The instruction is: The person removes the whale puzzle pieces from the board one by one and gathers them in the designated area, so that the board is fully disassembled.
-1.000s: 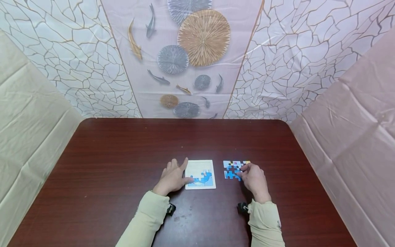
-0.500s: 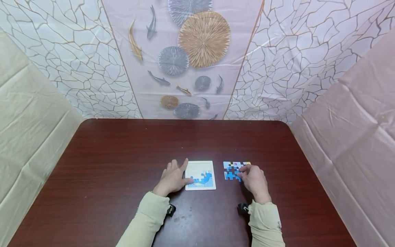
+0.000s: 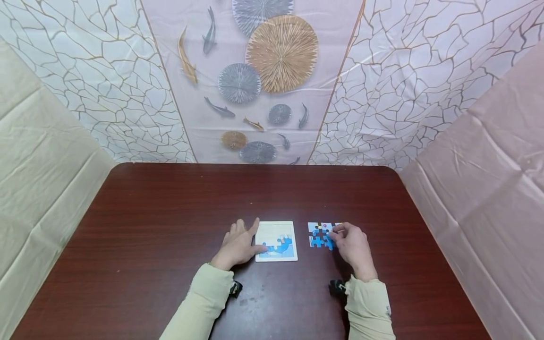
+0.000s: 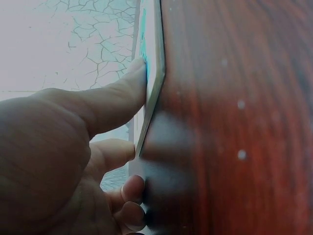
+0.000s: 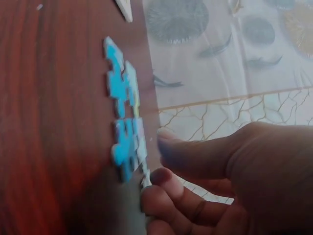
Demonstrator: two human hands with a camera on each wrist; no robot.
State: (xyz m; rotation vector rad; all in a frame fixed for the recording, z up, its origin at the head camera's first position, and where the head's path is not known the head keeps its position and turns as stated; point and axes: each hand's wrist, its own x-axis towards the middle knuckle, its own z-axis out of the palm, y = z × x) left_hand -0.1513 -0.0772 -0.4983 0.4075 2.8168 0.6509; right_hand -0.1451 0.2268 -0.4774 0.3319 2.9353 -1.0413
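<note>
A square white puzzle board (image 3: 274,226) lies flat on the table, its lower part filled with blue pieces. My left hand (image 3: 235,245) is spread at its left side: the thumb (image 4: 129,83) rests on the board's face and the index finger touches its edge near the far corner. To the right lies a group of loose jigsaw pieces (image 3: 316,242), blue and white with small pink and yellow details. My right hand (image 3: 350,243) is over the right side of this group. In the right wrist view its thumb (image 5: 195,156) and fingers stand apart, with no piece showing between them.
Both things lie on a dark red-brown wooden table (image 3: 178,203). Patterned cloth (image 3: 280,52) hangs behind it, with plain pale cloth (image 3: 480,198) on both sides. Each wrist carries a small black camera (image 3: 337,287).
My right hand has shifted slightly right and away from the body, uncovering more of the blue pieces and covering the upper right ones. My left hand and the board have stayed in place.
</note>
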